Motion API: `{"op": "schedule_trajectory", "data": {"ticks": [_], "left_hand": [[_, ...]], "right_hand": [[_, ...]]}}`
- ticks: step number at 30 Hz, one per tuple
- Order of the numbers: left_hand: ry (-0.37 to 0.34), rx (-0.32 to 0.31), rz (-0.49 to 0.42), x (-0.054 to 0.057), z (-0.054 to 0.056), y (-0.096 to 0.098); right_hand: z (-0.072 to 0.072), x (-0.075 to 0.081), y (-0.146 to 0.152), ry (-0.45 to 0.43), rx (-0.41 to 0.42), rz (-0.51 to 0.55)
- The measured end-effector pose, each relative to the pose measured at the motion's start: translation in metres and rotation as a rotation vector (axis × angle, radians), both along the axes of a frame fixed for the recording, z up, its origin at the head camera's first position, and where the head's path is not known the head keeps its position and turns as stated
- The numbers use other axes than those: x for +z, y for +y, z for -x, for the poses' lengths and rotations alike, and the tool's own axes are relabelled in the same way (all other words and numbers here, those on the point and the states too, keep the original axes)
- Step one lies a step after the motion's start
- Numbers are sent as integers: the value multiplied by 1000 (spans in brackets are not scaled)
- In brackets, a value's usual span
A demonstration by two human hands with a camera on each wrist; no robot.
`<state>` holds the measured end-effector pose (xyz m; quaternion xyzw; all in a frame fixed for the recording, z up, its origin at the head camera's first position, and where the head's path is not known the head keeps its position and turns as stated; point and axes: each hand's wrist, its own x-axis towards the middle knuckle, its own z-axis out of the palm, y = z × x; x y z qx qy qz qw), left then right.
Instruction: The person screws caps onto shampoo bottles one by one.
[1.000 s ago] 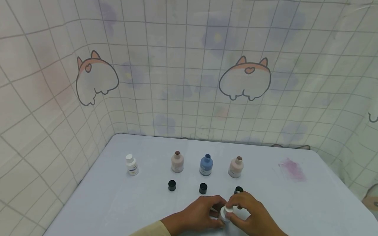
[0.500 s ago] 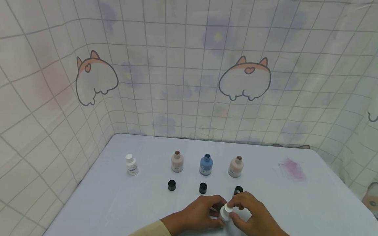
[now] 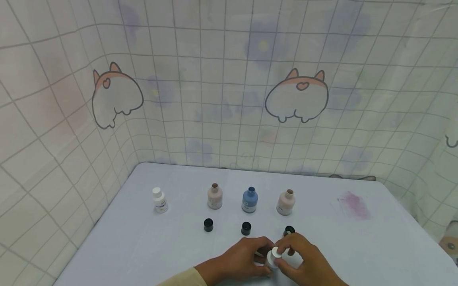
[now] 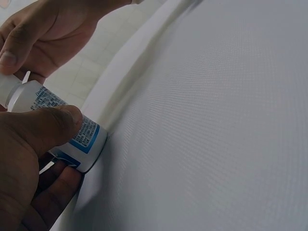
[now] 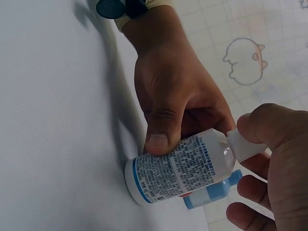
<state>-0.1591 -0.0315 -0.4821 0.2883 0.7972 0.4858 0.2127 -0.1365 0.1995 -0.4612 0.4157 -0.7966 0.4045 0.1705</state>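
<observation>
Near the front of the table, a white bottle with a printed, blue-edged label stands on the white surface. My left hand grips it around the body, with the thumb across the label in the left wrist view. The thumb and fingers of my right hand pinch the white cap at its top. The cap sits on the bottle's neck; whether it is loose cannot be seen. Just beyond my right fingers is a black cap, partly hidden by them.
Farther back stand an uncapped pale pink bottle, a blue one and another pink bottle. Two more black caps, left and middle, lie before them. A capped white bottle stands left. A pink stain marks the right.
My right thumb and fingers shift slightly around the white cap. The left hand keeps its grip on the bottle, and the other bottles and caps stay put.
</observation>
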Motion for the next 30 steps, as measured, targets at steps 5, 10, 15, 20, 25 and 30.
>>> {"op": "schedule_trajectory", "data": {"ticks": [5, 10, 15, 20, 25, 30], "left_hand": [[5, 1, 10, -1, 0, 1], [6, -1, 3, -2, 1, 0], [7, -2, -6, -2, 1, 0], [13, -3, -10, -2, 1, 0], [15, -13, -17, -4, 2, 0], [15, -17, -7, -5, 2, 0]], "right_hand": [[-4, 3, 2, -63, -18, -38], [-4, 4, 3, -72, -26, -50], [-3, 2, 2, -22, -36, -40], [-3, 2, 3, -33, -44, -50], [-2, 5, 4, -54, 16, -30], [-4, 7, 3, -93, -7, -39]]}}
